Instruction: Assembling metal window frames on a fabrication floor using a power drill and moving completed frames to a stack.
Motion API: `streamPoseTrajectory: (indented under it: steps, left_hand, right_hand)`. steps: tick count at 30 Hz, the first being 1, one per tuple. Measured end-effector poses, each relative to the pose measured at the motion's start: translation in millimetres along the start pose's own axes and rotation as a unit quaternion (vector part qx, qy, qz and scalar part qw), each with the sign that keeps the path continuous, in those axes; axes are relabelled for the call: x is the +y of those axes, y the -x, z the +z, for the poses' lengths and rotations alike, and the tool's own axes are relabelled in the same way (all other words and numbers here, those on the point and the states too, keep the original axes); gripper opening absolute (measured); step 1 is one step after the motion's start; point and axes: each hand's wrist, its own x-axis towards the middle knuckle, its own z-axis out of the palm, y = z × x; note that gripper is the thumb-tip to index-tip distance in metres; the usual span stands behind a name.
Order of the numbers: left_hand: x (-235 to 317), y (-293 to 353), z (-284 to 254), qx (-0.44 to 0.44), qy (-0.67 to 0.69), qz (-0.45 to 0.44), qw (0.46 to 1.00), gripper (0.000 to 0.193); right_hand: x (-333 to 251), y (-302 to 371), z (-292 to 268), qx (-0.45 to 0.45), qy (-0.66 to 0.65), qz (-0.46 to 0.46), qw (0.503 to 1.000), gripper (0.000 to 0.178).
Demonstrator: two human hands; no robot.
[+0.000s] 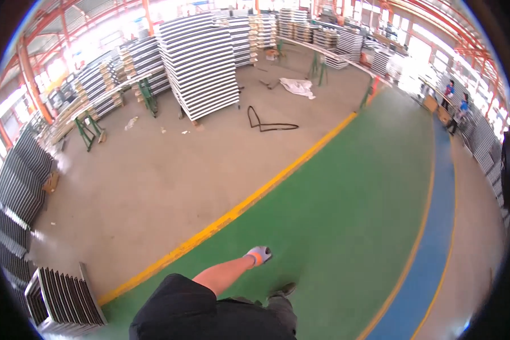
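Observation:
My left hand (pixel 260 255) wears a grey glove with an orange cuff. It hangs in front of my body over the green floor lane (pixel 345 209), with the fingers curled in and nothing seen in them. No object is within its reach. My right hand is out of view. Below the hand, a dark shoe (pixel 286 290) of mine stands on the green lane.
A tall stack of pale frames (pixel 198 68) stands ahead on the left. A black strap loop (pixel 271 126) and white sheeting (pixel 296 87) lie on the floor. Metal frames (pixel 65 300) stand at lower left. Green trestles (pixel 147 96) line the left. Two people (pixel 458 113) stand far right.

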Motion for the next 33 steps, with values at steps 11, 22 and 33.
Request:
streamPoseTrajectory:
  steps: [11,22,33]
  left_hand:
    - [-72.9,-62.6,24.8,-0.089,-0.064,-0.294,0.950,0.050]
    - [89.5,-326.2,-39.5,-0.020,0.004,-0.275,0.961,0.045]
    - [358.2,-670.5,-185.7,0.117,0.002,-0.117,0.986,0.037]
  right_hand:
    - [-299.9,-441.4,32.1,0.011,0.182,0.133,0.974,0.018]
    - [-461.5,-633.7,195.2,-0.140,0.204,0.106,0.963,0.026]
    - [-577.2,-871.4,208.2,-0.071,0.213,0.134,0.965,0.024]
